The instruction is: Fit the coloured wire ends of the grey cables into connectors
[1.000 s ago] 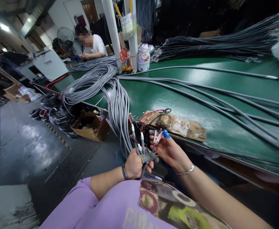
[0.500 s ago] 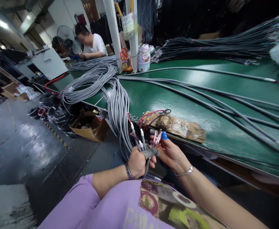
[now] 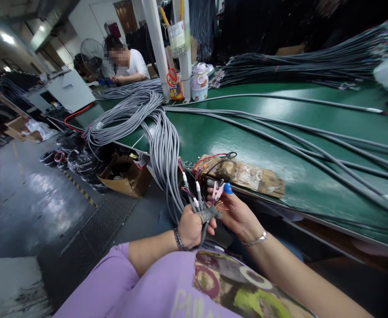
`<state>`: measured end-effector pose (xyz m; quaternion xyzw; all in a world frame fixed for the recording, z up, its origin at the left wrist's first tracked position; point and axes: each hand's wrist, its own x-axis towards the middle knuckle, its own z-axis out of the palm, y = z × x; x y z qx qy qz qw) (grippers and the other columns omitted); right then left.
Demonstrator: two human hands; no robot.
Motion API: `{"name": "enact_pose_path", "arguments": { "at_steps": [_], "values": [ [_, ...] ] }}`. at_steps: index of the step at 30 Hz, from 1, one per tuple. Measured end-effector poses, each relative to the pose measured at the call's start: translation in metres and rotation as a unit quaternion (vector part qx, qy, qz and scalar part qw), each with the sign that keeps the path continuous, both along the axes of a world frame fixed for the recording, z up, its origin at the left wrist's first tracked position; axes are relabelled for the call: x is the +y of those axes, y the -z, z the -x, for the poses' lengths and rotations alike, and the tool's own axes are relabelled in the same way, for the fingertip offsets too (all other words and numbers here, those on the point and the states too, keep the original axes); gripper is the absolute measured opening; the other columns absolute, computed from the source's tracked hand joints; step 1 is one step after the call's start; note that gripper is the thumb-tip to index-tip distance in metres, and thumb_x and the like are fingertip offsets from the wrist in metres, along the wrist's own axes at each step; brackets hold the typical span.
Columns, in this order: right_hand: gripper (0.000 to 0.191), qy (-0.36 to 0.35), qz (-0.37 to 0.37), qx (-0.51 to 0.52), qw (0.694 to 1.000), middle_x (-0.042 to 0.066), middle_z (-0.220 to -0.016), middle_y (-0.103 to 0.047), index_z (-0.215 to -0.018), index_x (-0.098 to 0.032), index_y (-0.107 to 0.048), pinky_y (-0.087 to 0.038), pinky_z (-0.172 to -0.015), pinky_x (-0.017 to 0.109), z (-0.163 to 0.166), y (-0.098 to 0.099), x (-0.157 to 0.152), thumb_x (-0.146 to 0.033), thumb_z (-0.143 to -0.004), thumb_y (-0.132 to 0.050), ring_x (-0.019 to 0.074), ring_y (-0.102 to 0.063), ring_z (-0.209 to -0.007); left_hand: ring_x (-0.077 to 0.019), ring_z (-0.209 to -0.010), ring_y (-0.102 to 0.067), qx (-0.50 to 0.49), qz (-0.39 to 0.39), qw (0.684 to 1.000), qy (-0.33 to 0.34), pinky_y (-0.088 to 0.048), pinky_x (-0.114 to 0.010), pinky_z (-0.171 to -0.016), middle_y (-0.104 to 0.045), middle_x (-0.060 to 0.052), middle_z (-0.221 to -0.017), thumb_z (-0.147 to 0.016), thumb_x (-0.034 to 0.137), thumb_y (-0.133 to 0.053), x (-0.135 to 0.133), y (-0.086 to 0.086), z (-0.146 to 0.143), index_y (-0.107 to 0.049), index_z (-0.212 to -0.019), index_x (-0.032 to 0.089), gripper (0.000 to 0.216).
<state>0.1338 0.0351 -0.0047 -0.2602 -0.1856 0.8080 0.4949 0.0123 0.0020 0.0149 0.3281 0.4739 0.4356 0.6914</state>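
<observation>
A person in a purple shirt [image 3: 154, 278] works with both bare hands at the edge of a green desk [image 3: 313, 110] in a workshop. The left hand [image 3: 191, 226], with a gray cover on one finger and a dark bracelet [image 3: 180, 240] at the wrist, wraps its grip around a small bunch of gray cables [image 3: 199, 197]. The bunch is just off the near edge of the desk, its ends tipped upward, with white bands [image 3: 185, 177] near the tips and thin colored wires [image 3: 180, 165] fanning out. Just beside it, the right hand [image 3: 238, 215], wearing a silvery bangle [image 3: 256, 239], pinches a pink clip [image 3: 217, 191] in its grip, the thumb capped in blue [image 3: 227, 188]. Whether the clip bites on a wire is too small to tell.

Close by, a worn wooden board [image 3: 247, 174] lies along the desk's edge with red and black leads [image 3: 225, 160] on it. To the left, a large coil of gray cable [image 3: 121, 119] spills over the side; longer gray lengths run right across the desk. Farther back rest a pile of black cables [image 3: 287, 68] and a pale purple bottle [image 3: 199, 84], while a co-worker in white [image 3: 137, 64] sits near a fan [image 3: 93, 53].
</observation>
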Motion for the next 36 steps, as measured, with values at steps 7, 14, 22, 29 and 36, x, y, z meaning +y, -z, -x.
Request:
{"name": "enact_pose_path", "arguments": {
  "at_steps": [7, 14, 22, 29, 36],
  "values": [
    [0.036, 0.06, 0.04, 0.009, 0.997, 0.003, -0.08, -0.073, -0.075, -0.021, -0.07, -0.054, -0.061, 0.028, -0.002, 0.003, 0.001, -0.056, -0.068, -0.074, 0.0149, -0.063, -0.063, -0.0079, -0.031, -0.044, -0.015, -0.002, 1.0, -0.002, -0.032, -0.018, -0.031, -0.055, 0.0, -0.046, -0.057, 0.045, -0.078, -0.002, 0.003, 0.003, -0.059, -0.067, 0.011, 0.04],
    [0.025, 0.068, 0.005, -0.044, 0.997, 0.003, -0.081, -0.073, -0.08, -0.02, -0.072, -0.05, -0.057, 0.024, -0.005, -0.002, 0.001, -0.042, -0.071, -0.077, 0.0126, -0.061, -0.062, -0.008, -0.032, -0.046, -0.026, -0.017, 0.999, -0.006, -0.032, -0.018, -0.031, -0.057, 0.0, -0.047, -0.061, 0.042, -0.076, -0.005, 0.004, 0.011, -0.059, -0.067, 0.012, 0.035],
    [0.033, 0.045, -0.038, -0.048, 0.997, 0.005, -0.074, -0.07, -0.084, -0.018, -0.07, -0.05, -0.059, 0.03, -0.008, 0.0, 0.0, -0.05, -0.077, -0.069, 0.0166, -0.061, -0.062, -0.0074, -0.031, -0.045, -0.034, -0.019, 0.999, -0.02, -0.031, -0.018, -0.031, -0.055, 0.0, -0.046, -0.06, 0.044, -0.077, -0.001, 0.001, 0.005, -0.059, -0.065, 0.012, 0.037],
    [0.039, -0.038, -0.069, -0.009, 0.997, 0.002, -0.062, -0.066, -0.085, -0.019, -0.067, -0.048, -0.049, 0.036, -0.007, -0.007, -0.005, -0.057, -0.08, -0.06, 0.0198, -0.06, -0.047, -0.0073, -0.031, -0.044, -0.043, -0.014, 0.999, -0.022, -0.032, -0.018, -0.031, -0.055, 0.001, -0.046, -0.06, 0.044, -0.076, 0.002, 0.0, -0.001, -0.059, -0.066, 0.012, 0.037],
    [0.035, -0.057, -0.092, 0.026, 0.994, 0.002, -0.061, -0.067, -0.092, -0.02, -0.067, -0.05, -0.046, 0.037, -0.004, -0.004, -0.004, -0.053, -0.085, -0.057, 0.0211, -0.061, -0.045, -0.007, -0.031, -0.044, -0.028, -0.013, 0.999, -0.033, -0.031, -0.018, -0.031, -0.055, 0.0, -0.046, -0.061, 0.042, -0.074, 0.004, -0.001, -0.002, -0.06, -0.064, 0.011, 0.034]
  ]
}}
